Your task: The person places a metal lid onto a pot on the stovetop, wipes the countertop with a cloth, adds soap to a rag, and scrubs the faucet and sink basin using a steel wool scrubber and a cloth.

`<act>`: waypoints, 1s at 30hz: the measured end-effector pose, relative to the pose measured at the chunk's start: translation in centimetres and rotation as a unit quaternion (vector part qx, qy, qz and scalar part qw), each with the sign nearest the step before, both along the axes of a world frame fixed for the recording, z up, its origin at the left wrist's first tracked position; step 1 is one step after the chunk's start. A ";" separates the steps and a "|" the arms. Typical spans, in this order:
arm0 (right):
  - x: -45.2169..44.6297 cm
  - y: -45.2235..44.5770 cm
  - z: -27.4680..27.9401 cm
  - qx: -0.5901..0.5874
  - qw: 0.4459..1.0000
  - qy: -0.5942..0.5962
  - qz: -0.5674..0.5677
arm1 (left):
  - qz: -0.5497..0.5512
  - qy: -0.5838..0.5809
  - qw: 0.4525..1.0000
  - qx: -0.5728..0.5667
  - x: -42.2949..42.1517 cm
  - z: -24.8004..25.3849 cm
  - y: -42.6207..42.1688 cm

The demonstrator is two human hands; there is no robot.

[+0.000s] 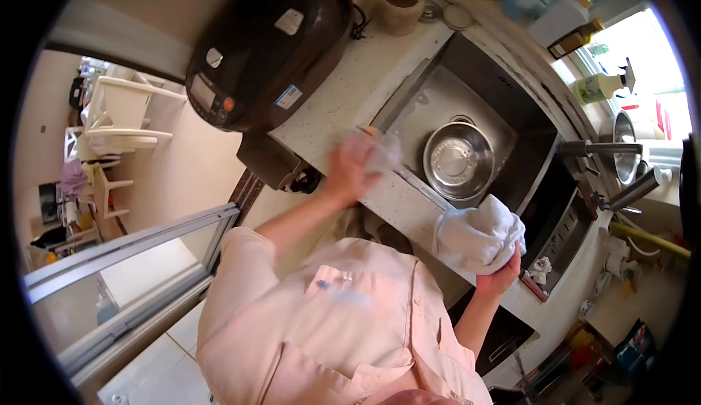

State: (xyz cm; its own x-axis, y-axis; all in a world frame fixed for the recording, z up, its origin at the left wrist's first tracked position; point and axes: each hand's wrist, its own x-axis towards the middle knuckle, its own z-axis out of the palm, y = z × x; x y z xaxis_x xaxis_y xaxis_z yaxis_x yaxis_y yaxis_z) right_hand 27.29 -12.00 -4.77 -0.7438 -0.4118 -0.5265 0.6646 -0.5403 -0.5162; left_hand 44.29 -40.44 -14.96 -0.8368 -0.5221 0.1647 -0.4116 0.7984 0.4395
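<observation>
My right hand (504, 270) is closed round a bunched white cloth (478, 235), held over the counter edge by the sink. Farther left, my left hand (350, 167) is over the counter's front edge, smeared by motion. A pale, see-through blur (383, 151) lies at its fingers; I cannot make out what it is or whether it is held. In the steel sink (438, 87) a round metal bowl (458, 160) rests near the front, between my two hands.
A dark rice cooker (270, 47) stands on the counter at left, with a stone-like pot (401, 9) behind it. Bottles (577, 38) and a spray bottle (600, 86) line the window side. The faucet (602, 149) is right of the sink. A sliding glass door (139, 259) is at lower left.
</observation>
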 end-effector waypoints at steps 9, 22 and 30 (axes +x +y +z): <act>0.2 1.3 0.6 -0.011 1.000 0.024 -0.009 | -0.123 0.171 0.971 0.112 -5.2 1.4 0.8; 1.5 5.0 2.9 0.011 0.986 0.069 -0.152 | -0.293 0.012 0.955 -0.043 -2.2 -1.2 7.3; 4.0 11.4 3.2 0.421 0.868 0.222 -0.144 | -0.474 -0.023 0.880 0.018 -5.8 0.9 7.2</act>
